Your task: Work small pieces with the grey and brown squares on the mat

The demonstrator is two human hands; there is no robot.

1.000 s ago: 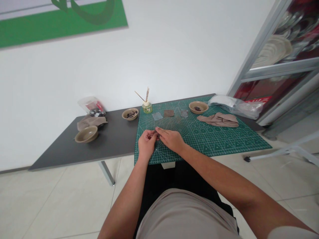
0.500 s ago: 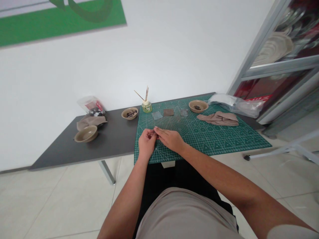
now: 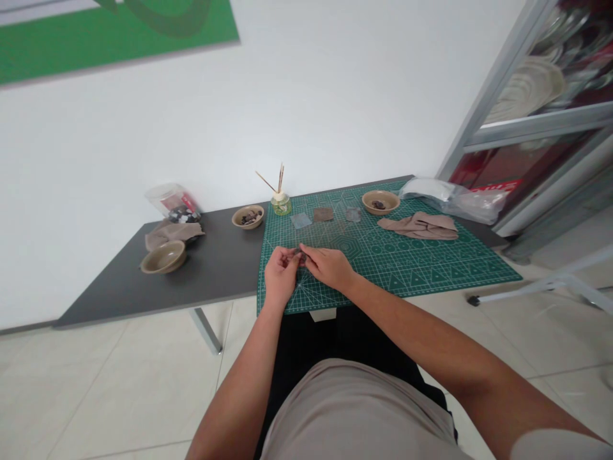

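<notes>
My left hand (image 3: pixel 280 273) and my right hand (image 3: pixel 331 266) meet above the front left part of the green cutting mat (image 3: pixel 378 259). Between their fingertips is a small dark stone-like piece (image 3: pixel 301 251), mostly covered by the fingers. Both hands are closed on it, thumbs on top. Beyond them on the mat lie a pale square sheet (image 3: pixel 301 220), a brown square sheet (image 3: pixel 323 214) and a grey square sheet (image 3: pixel 353 214). A tan bowl (image 3: pixel 368 206) with a few dark pebbles stands at the back right of the mat.
Left of the mat, a bowl (image 3: pixel 235 222) holds dark pebbles. Another bowl (image 3: pixel 165 263) stands by a brown cloth (image 3: pixel 160 236) and a clear jar (image 3: pixel 163 191). A reed diffuser (image 3: pixel 281 204) is at the back. Rightward lie a crumpled cloth (image 3: pixel 421 227) and plastic bag (image 3: pixel 454 199).
The right fingers, stretched flatter over the piece earlier, are now bent and pinching, and more of the dark piece shows. The hands stay in nearly the same place.
</notes>
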